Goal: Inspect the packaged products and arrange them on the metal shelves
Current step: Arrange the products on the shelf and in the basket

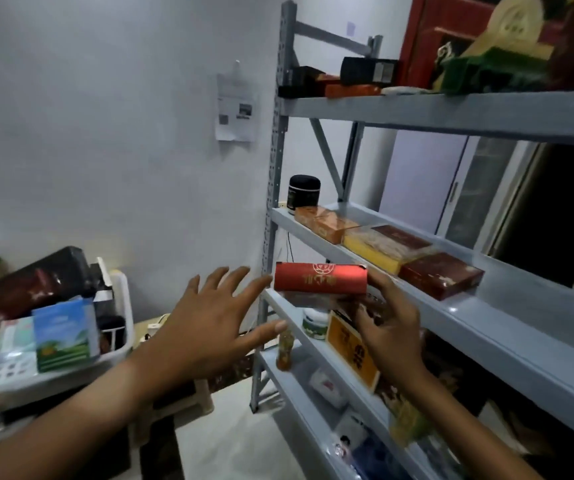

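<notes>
A red box with gold print (320, 278) is held level in front of the grey metal shelves (451, 112). My right hand (387, 323) grips its right end from below and behind. My left hand (216, 313) hovers just left of the box with fingers spread, its fingertips close to the box's left end; I cannot tell if they touch. On the middle shelf lie orange boxes (327, 223), a yellow pack (375, 247), dark red boxes (441, 275) and a black jar (304, 192).
A white basket (119, 306) at the left holds a blue-green box (65, 336), a dark red pack and other packages. Lower shelves carry an orange box (351, 351), a white jar (315, 322), a small bottle (284, 351). Black and green boxes sit on top. White wall behind.
</notes>
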